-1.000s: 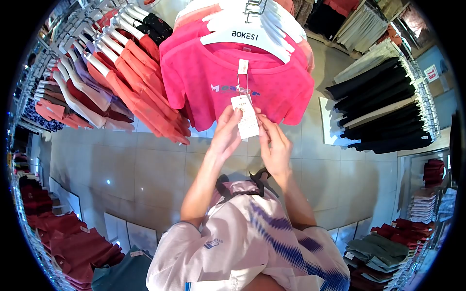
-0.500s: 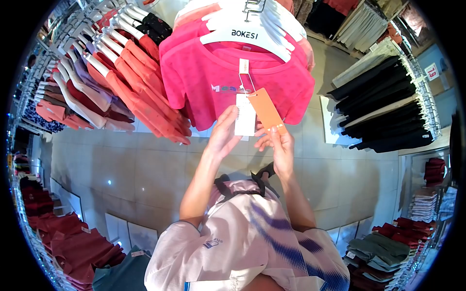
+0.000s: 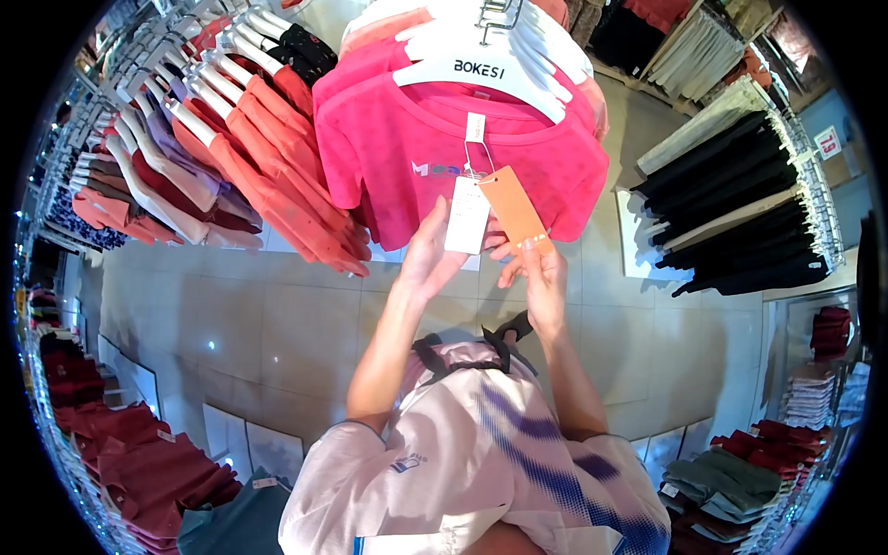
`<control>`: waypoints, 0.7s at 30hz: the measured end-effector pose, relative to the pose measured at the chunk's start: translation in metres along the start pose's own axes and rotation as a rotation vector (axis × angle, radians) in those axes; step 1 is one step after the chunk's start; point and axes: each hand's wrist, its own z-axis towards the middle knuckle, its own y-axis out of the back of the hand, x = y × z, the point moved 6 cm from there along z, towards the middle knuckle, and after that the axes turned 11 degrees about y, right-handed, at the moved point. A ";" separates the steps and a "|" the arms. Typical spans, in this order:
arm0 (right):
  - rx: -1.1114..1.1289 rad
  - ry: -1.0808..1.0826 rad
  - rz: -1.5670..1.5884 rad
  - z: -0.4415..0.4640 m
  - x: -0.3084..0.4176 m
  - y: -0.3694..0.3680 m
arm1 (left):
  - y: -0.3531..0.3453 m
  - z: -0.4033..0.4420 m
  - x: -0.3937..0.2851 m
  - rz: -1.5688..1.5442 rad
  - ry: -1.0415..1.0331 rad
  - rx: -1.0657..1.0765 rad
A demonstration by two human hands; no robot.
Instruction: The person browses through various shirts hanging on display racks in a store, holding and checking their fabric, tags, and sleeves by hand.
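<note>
A bright pink T-shirt (image 3: pixel 398 139) hangs in front of me on a white hanger (image 3: pixel 481 76) marked BOKESI. Two paper tags dangle by a string from its neck label. My left hand (image 3: pixel 427 257) holds the white tag (image 3: pixel 468 215) by its left edge, with the printed side partly in sight. The lower end of the orange tag (image 3: pixel 514 209) is pinched between the thumb and fingers of my right hand (image 3: pixel 540 276). Both tags lie over the shirt front and cover part of its multicoloured lettering.
Coral tops (image 3: pixel 264 166) hang on a rack at left. Black garments (image 3: pixel 731 194) hang at right near a price sign (image 3: pixel 827 141). Folded maroon clothes (image 3: pixel 153 472) lie at lower left, and green ones (image 3: pixel 726 481) at lower right. Tiled floor (image 3: pixel 305 324) lies below.
The white tag has tilted, its lower end swinging left, and the orange tag has turned slightly too. Both hands keep their hold. The whole view has shifted a little.
</note>
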 end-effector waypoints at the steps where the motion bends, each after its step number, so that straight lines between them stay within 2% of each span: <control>1: -0.003 -0.001 0.001 0.001 0.000 0.000 | -0.003 0.000 0.000 0.008 0.013 0.002; 5: -0.005 0.020 -0.032 0.004 0.001 0.001 | 0.004 0.004 0.001 0.036 0.036 0.003; 7: -0.010 0.018 -0.027 0.005 0.001 0.001 | 0.009 0.008 0.001 0.049 0.040 0.113; 10: -0.017 0.007 -0.017 0.006 0.000 0.003 | 0.010 0.009 0.001 -0.069 0.011 0.097; 19: -0.022 0.027 -0.058 0.009 0.002 0.005 | 0.003 0.011 -0.003 -0.057 -0.012 0.129; 21: -0.037 0.084 -0.179 0.009 0.004 0.007 | 0.002 0.012 -0.004 -0.057 -0.012 0.136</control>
